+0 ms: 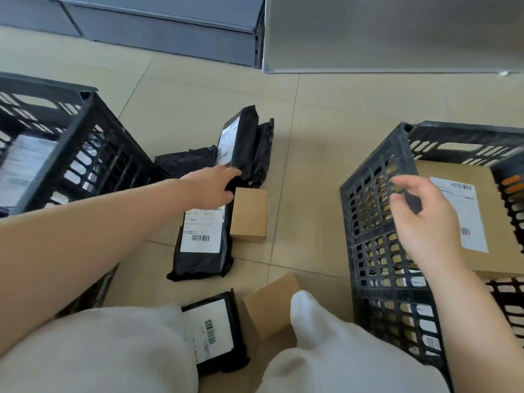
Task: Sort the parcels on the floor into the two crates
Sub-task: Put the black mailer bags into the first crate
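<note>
The left hand [215,186] reached forward with the arm stretched out, fingers curled round the lower end of an upright black poly mailer [241,140] on the tiled floor [312,131]. The right hand [422,219] hovered over the right crate [377,222], fingers loosely spread and holding nothing. A labelled cardboard box [499,217] lay inside that crate. The left crate [76,148] stood opposite. Between them lay a flat labelled mailer [201,245], a small brown box [251,214] and further parcels near the knees.
</note>
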`<state>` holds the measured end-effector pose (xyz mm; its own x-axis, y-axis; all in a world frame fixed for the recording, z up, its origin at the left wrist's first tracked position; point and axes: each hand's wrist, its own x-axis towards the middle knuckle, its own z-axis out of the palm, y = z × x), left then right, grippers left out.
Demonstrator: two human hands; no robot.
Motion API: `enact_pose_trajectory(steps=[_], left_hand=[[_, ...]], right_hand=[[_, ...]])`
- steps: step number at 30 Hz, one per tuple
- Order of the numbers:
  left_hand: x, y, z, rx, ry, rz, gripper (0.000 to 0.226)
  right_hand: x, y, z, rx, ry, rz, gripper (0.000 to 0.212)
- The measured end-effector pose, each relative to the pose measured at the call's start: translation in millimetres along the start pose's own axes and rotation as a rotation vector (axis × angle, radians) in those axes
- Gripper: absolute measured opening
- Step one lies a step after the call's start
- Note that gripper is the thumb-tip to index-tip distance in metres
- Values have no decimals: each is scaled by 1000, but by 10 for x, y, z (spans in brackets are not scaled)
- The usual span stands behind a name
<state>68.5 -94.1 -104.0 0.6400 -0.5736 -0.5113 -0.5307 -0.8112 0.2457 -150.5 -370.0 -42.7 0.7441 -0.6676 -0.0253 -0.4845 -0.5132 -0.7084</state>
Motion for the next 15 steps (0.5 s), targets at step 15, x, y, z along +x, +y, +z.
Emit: enact_pose_trajectory(steps=[15], left_hand=[[-134, -883, 1097, -622, -145, -553, 67]], right_hand=[[-248, 9, 1587, -142, -661, -17, 36]])
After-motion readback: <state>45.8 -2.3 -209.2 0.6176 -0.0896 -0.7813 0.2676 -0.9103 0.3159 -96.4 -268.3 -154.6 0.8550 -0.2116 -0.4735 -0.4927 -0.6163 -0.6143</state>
